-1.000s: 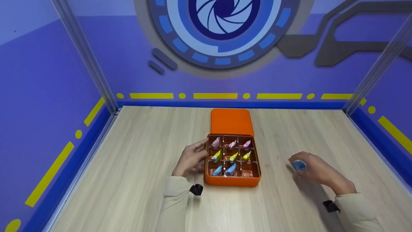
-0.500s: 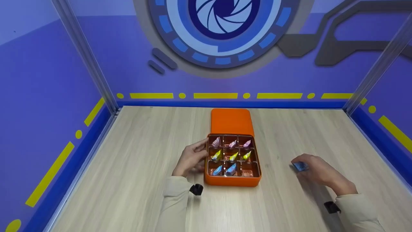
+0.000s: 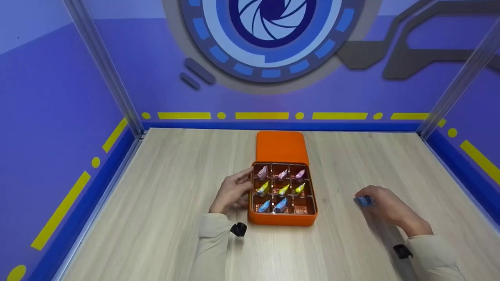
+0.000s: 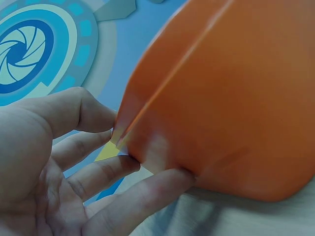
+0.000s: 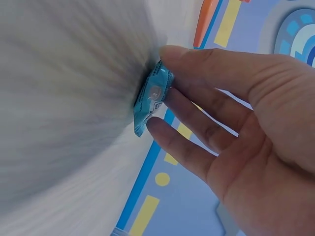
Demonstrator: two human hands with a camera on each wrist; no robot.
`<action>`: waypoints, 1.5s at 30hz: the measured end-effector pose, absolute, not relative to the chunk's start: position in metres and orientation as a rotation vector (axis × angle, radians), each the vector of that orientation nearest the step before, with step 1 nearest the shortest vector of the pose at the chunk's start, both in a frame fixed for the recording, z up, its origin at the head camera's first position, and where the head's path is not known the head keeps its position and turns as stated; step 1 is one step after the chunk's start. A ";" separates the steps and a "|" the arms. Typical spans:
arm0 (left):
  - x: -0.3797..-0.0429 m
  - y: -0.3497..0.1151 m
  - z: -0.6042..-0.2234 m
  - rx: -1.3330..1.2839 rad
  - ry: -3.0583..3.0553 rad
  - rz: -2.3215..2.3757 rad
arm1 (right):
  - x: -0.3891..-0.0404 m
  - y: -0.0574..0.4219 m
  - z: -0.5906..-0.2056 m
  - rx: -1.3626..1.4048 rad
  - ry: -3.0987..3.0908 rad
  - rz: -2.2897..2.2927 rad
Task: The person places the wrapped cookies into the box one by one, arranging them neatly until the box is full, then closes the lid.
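Observation:
An orange box (image 3: 281,221) with a divided tray lies in the middle of the table, its lid folded back. Pink wrapped candies (image 3: 282,174) stand in the tray's far row and yellow candies (image 3: 284,189) in the middle row. Two blue candies (image 3: 280,205) occupy the near row's left and middle compartments. My left hand (image 3: 231,192) rests at the box's left side, its fingertips touching wall and rim, as the left wrist view shows. To the right of the box, my right hand (image 3: 386,207) pinches another blue candy (image 5: 153,96) by thumb and fingertips, close over the table.
The orange lid (image 3: 282,146) lies behind the box. A light wood table (image 3: 175,168) carries everything, with blue printed panels (image 3: 336,93) at the back and both sides. Metal posts (image 3: 113,74) stand in the corners.
My right hand has shifted slightly to the right, and the blue candy in its fingers has turned to lie flatter. My left hand and the box stay put.

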State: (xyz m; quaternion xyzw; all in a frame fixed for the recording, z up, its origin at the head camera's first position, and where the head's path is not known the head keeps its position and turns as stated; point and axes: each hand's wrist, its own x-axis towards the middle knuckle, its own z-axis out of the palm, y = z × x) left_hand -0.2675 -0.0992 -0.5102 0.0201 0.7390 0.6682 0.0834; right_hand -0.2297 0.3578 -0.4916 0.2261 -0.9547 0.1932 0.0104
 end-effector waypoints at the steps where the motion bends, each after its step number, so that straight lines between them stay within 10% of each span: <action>1: -0.267 -0.099 -0.510 0.058 2.207 1.993 | -0.229 0.358 -0.491 0.700 -2.976 0.605; 45: -0.266 -0.100 -0.509 0.048 2.188 1.994 | -0.229 0.358 -0.492 0.603 -2.897 0.634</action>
